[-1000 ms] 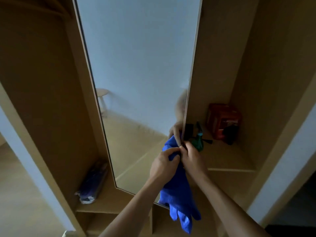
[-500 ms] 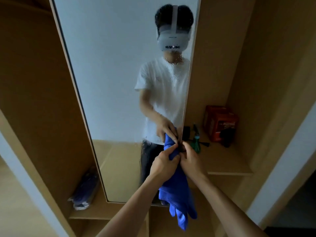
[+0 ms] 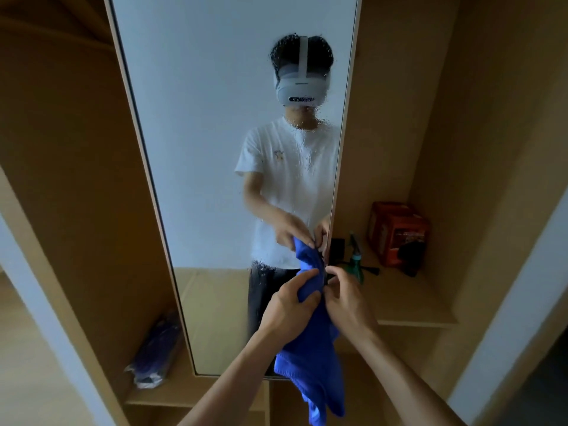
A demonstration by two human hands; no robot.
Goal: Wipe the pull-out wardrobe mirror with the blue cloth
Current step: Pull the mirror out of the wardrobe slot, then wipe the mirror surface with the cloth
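Our left hand and right hand are both pinching the bunched top of the blue cloth, which hangs by the near right edge of the mirror. The glass has swung round to face us, spray droplets showing, so we reckon wiping can start.

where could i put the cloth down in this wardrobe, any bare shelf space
The right shelf is bare along its front, between the green spray bottle and the shelf edge. Its back is crowded: the bottle, a red box and a black item beside the mirror. The lower left shelf has bare board right of the wrapped bundle.
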